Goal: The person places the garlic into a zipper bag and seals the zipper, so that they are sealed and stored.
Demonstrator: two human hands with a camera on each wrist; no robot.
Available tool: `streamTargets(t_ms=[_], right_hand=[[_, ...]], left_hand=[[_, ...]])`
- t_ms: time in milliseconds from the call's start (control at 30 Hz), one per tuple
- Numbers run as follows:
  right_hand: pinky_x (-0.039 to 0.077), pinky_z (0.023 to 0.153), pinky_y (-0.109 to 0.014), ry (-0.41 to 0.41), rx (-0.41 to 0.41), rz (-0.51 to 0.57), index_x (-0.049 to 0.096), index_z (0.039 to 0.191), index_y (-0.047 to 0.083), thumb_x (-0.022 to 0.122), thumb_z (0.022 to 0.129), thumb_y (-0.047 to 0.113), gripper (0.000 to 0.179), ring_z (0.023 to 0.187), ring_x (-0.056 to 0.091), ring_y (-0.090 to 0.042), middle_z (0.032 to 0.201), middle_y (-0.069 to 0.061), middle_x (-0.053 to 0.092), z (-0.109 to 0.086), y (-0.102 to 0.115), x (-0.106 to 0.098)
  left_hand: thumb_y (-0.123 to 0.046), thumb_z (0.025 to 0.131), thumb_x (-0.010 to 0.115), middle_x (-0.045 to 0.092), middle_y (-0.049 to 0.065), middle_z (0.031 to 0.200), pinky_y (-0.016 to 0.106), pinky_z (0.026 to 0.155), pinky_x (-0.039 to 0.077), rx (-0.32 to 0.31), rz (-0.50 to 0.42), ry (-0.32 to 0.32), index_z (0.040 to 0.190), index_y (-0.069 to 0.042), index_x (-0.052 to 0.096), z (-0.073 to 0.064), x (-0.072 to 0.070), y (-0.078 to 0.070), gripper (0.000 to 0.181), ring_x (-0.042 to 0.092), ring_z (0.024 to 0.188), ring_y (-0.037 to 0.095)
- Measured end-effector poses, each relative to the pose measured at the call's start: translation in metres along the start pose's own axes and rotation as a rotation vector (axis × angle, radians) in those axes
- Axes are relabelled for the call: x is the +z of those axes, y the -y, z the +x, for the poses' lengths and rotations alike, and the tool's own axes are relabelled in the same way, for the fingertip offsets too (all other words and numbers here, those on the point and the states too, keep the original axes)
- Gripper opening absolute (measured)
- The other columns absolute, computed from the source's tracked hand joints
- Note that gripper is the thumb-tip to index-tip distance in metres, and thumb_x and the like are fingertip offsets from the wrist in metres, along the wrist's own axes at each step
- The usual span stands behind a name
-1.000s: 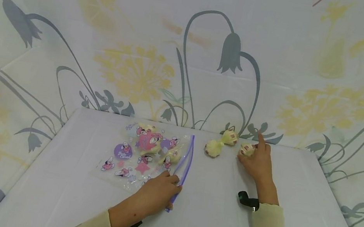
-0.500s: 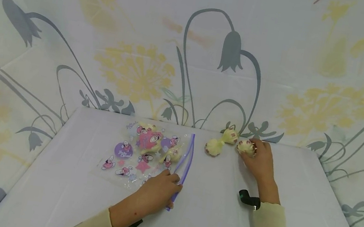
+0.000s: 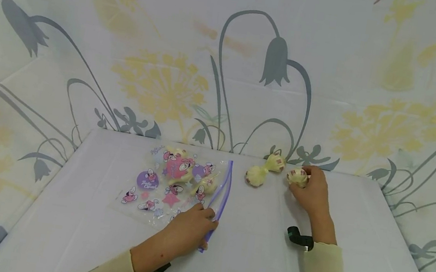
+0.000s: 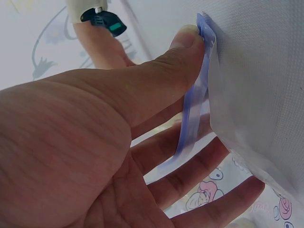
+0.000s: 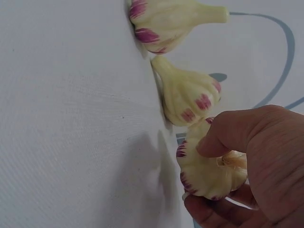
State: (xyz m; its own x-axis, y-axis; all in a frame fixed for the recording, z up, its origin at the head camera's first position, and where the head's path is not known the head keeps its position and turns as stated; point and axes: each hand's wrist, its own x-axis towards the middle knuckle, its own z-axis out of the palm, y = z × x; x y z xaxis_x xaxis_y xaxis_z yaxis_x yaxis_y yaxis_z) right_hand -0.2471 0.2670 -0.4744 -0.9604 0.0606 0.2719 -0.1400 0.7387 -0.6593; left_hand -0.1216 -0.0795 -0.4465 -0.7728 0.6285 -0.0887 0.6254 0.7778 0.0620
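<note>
A clear plastic zip bag (image 3: 170, 199) with pink and purple cartoon prints lies left of centre, with pale garlic bulbs (image 3: 182, 177) showing through it. My left hand (image 3: 189, 230) holds the lower end of its purple zip edge (image 3: 225, 189). In the left wrist view the thumb (image 4: 185, 45) presses that strip, and the other fingers spread by the bag's mouth. Further right, my right hand (image 3: 313, 192) grips a garlic bulb (image 5: 204, 166) with purple-streaked cloves between thumb and fingers, its root end towards the palm. Two more bulbs lie beside it, one nearer (image 3: 256, 176), one farther (image 3: 275, 163).
The table (image 3: 249, 263) has a white cover. A floral curtain (image 3: 167, 81) rises behind its back edge, close to the bulbs. Each wrist carries a black camera mount, such as the one at the right wrist (image 3: 299, 238).
My right index finger, raised a second ago, has come down onto the garlic bulb, which has turned a little in the grip. The left hand and bag have stayed put.
</note>
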Motion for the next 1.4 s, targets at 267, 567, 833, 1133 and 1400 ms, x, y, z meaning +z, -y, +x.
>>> streamTargets(t_ms=[267,567,833,1133,1400], right_hand=[[0.046,0.084,-0.048,-0.024,-0.01,0.014,0.052,0.133,-0.013,0.072,0.084,0.001,0.055,0.106,0.056,-0.042,0.126,-0.032,0.056,0.0,0.004,-0.004],[0.049,0.08,-0.038,-0.013,-0.023,0.051,0.053,0.135,-0.008,0.071,0.084,0.002,0.054,0.105,0.061,-0.039,0.125,-0.026,0.059,0.002,0.021,-0.008],[0.052,0.088,-0.049,0.023,-0.089,0.092,0.051,0.137,-0.008,0.071,0.087,0.001,0.055,0.11,0.062,-0.042,0.13,-0.027,0.057,-0.002,0.037,-0.013],[0.055,0.094,-0.053,0.104,-0.266,0.097,0.051,0.135,-0.007,0.074,0.084,-0.005,0.056,0.111,0.064,-0.04,0.13,-0.024,0.058,-0.003,0.052,-0.013],[0.056,0.093,-0.031,0.171,-0.365,0.092,0.052,0.134,-0.005,0.076,0.083,-0.007,0.056,0.109,0.067,-0.035,0.129,-0.02,0.059,-0.005,0.063,-0.009]], left_hand=[[-0.038,0.083,0.089,0.069,0.001,0.129,0.032,0.093,0.06,0.001,0.007,-0.005,0.13,-0.018,0.077,-0.001,-0.002,-0.001,0.052,0.06,0.114,0.021],[-0.038,0.083,0.09,0.069,0.001,0.129,0.034,0.092,0.061,-0.008,-0.004,-0.001,0.13,-0.018,0.077,-0.001,-0.004,-0.002,0.052,0.06,0.115,0.022],[-0.038,0.083,0.09,0.069,0.002,0.13,0.035,0.092,0.061,-0.011,-0.008,-0.001,0.13,-0.019,0.077,-0.001,-0.003,-0.001,0.052,0.061,0.117,0.023],[-0.038,0.083,0.089,0.069,0.002,0.131,0.035,0.096,0.06,-0.013,-0.014,-0.008,0.13,-0.019,0.077,-0.002,-0.002,-0.001,0.053,0.06,0.118,0.023],[-0.038,0.083,0.089,0.068,0.003,0.133,0.038,0.095,0.061,-0.032,-0.034,0.008,0.131,-0.018,0.077,-0.001,-0.002,-0.002,0.053,0.06,0.121,0.025]])
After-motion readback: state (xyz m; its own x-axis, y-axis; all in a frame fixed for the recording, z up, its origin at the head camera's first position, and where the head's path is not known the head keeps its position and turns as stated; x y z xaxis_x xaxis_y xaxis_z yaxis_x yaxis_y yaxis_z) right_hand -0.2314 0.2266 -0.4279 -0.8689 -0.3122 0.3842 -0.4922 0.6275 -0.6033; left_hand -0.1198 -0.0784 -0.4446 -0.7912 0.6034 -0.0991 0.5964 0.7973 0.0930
